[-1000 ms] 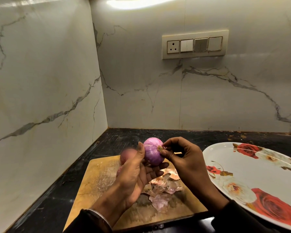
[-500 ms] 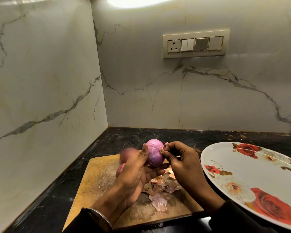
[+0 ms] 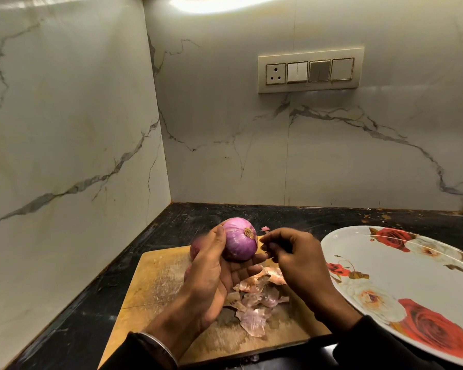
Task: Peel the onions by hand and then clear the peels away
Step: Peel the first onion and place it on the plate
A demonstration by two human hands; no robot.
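Marble-look walls, white w/ grey veins, meet in a corner over a black glossy counter (image 3: 198,217). On the counter lies a wooden cutting board (image 3: 155,279), yellowish, scratched and stained. Left hand (image 3: 214,273) holds a round purple onion (image 3: 238,240) above the board, thumb on its left side, fingers curled under it; skin is smooth and shiny, brown root end faces right. Right hand (image 3: 292,252) is just beside the onion, fingers bent, tips pinching a small thin pink peel bit (image 3: 265,228). Dry papery peels (image 3: 254,297), pink-beige and curled, lie in a heap on the board below the hands. Two more onions (image 3: 195,249) sit behind the left hand, partly hidden. Oval white tray (image 3: 401,279) w/ red rose print is at right. Switch panel (image 3: 310,70) on back wall.
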